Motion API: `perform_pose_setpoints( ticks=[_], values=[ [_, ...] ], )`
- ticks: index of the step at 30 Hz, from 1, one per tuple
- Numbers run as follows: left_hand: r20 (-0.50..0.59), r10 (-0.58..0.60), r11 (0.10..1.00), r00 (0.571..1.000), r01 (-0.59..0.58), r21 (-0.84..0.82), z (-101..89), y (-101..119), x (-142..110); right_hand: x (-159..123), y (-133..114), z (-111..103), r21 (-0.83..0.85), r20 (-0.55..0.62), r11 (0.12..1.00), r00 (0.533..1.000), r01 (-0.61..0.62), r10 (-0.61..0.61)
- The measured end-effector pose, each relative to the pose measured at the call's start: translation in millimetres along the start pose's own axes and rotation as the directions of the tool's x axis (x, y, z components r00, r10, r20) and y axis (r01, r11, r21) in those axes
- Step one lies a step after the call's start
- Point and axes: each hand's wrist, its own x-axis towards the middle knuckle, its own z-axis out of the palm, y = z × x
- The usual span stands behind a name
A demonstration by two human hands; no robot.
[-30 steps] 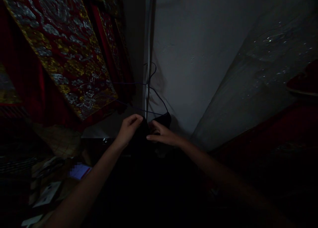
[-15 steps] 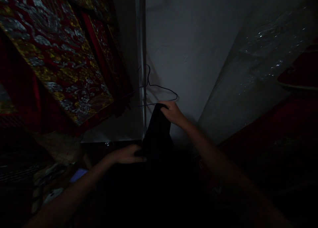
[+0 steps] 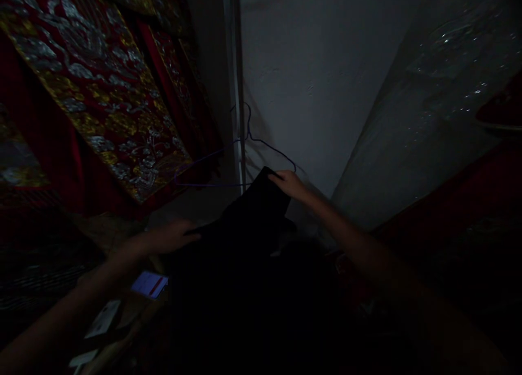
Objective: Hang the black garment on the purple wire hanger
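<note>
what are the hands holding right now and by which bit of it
A black cloth: the right hand grips its upper corner by the hanger, the left hand its left edge.

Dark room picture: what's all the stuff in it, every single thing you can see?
Black cloth: one, black, middle
Hanger: one, purple, behind the black cloth
Pole: one, pale, upper middle
Wall: grey, behind
Fancy cloth: red, gold, silver, upper left; count unclear
Plastic sheet: one, clear, right
Lit screen: one, purplish, lower left
Flat things: two, whitish, lower left
Bottom: too dark
Hands: two, skin-coloured; left at the black cloth's edge, right pinching its top
</note>
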Motion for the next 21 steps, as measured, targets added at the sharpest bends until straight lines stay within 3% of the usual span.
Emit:
perform_pose_setpoints(
  ticks=[2,4,7,11,15,18,21],
  values=[
    [-0.070,-0.039,0.998,0.997,0.042,0.041,-18.3,-9.8,-0.3,-11.1,-0.2,-25.9,-0.031,-0.019,0.999,1.000,0.006,-0.006],
    [-0.232,-0.022,0.994,0.972,0.046,0.099,-38.6,-12.4,3.2,-20.2,-4.0,-47.6,-0.060,-0.041,0.998,0.999,0.005,-0.007],
    [-0.458,0.111,0.976,0.882,-0.009,0.219,-67.5,-0.2,13.0,-28.6,-12.1,-67.2,-0.066,-0.073,0.998,0.997,-0.019,0.014],
    [-0.561,0.316,0.936,0.765,-0.156,0.315,-87.9,34.1,32.6,-34.5,-22.3,-69.0,-0.027,-0.046,0.996,0.996,-0.083,0.082],
    [-0.640,0.371,0.923,0.673,-0.189,0.335,-86.6,61.9,58.9,-47.0,-34.3,-55.4,0.062,0.047,0.995,0.996,-0.072,0.069],
    [-0.669,0.382,0.918,0.638,-0.180,0.353,-84.2,63.1,74.9,-59.2,-37.8,-53.1,-0.042,-0.164,0.999,0.986,0.022,-0.028],
    [-0.650,0.398,0.909,0.647,-0.182,0.375,-86.6,51.3,80.6,-63.4,-30.0,-65.7,-0.129,-0.462,0.988,0.877,0.082,-0.133]
  ],
)
